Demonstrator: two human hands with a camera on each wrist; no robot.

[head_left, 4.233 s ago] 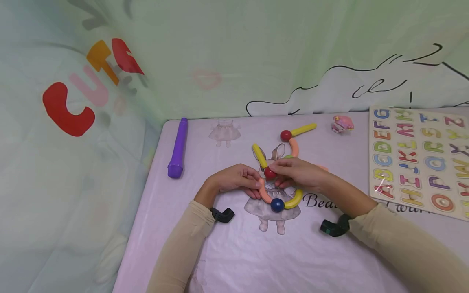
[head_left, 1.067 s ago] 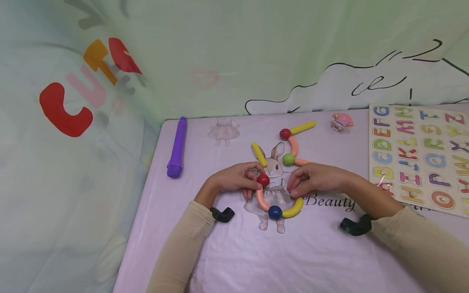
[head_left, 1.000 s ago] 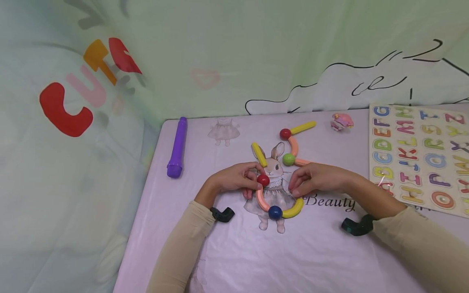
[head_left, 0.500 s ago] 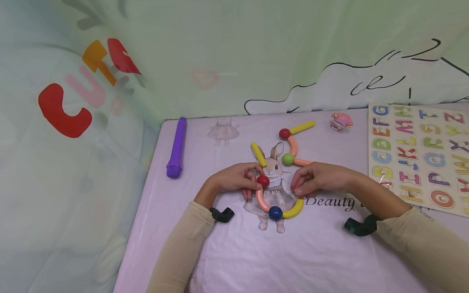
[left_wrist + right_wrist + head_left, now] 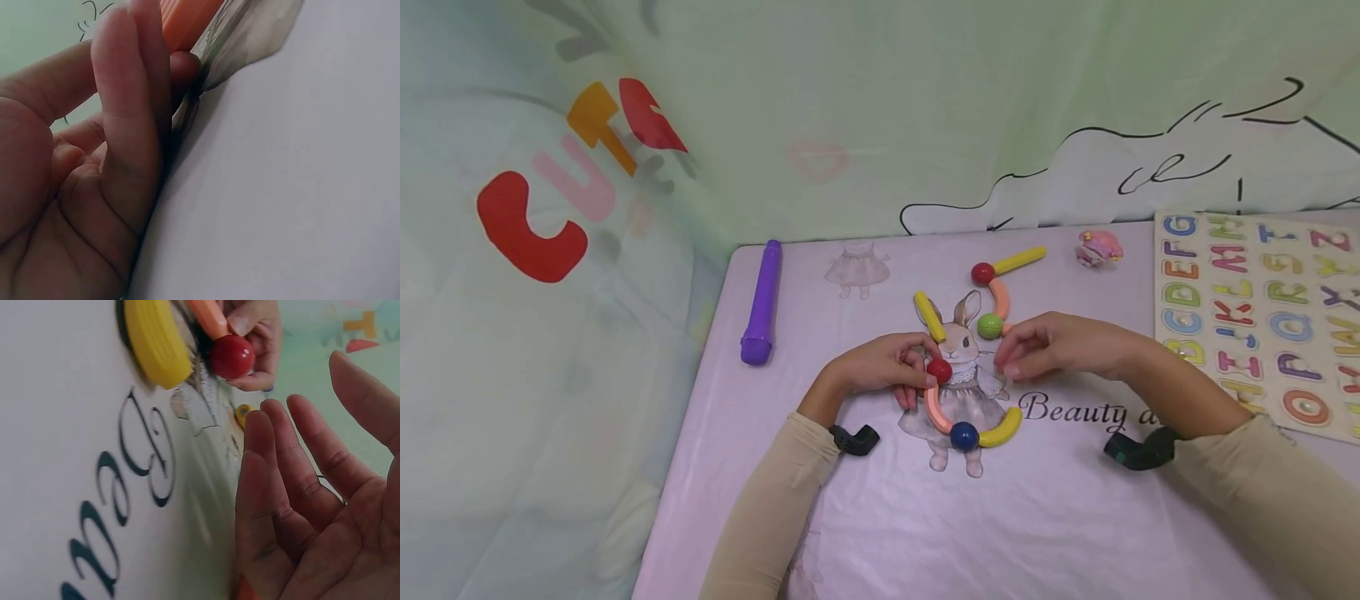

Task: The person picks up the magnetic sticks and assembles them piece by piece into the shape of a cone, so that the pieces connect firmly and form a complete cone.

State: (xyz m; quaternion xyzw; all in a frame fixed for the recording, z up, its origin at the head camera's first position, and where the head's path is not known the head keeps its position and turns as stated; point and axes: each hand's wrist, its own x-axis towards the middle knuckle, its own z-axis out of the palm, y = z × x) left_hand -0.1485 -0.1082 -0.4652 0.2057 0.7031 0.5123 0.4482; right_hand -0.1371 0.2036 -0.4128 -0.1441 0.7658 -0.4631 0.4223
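My left hand (image 5: pixel 887 367) grips the end of a chain of toy building pieces, with the thumb on a curved orange rod (image 5: pixel 937 410) and fingers beside a red ball (image 5: pixel 938 370). In the right wrist view that red ball (image 5: pixel 232 357) sits at the rod's end. A blue ball (image 5: pixel 964 436) joins the rod to a curved yellow rod (image 5: pixel 1002 428), whose other end is free. My right hand (image 5: pixel 1067 350) hovers above and right of this chain, fingers loosely bent, holding nothing. A straight yellow rod (image 5: pixel 929 317) lies apart, just beyond the left fingers.
Behind the right hand lies a second chain with a green ball (image 5: pixel 989 326), a curved orange rod (image 5: pixel 1000 298), a red ball (image 5: pixel 982 273) and a yellow rod (image 5: pixel 1021 260). A purple toy microphone (image 5: pixel 763 304), a pink trinket (image 5: pixel 1099 249) and an alphabet board (image 5: pixel 1255 325) lie around.
The right hand has let go of the red ball, which now sits on the curved orange rod, apart from the straight yellow rod. Lately that hand has lifted off the curved yellow rod's end.
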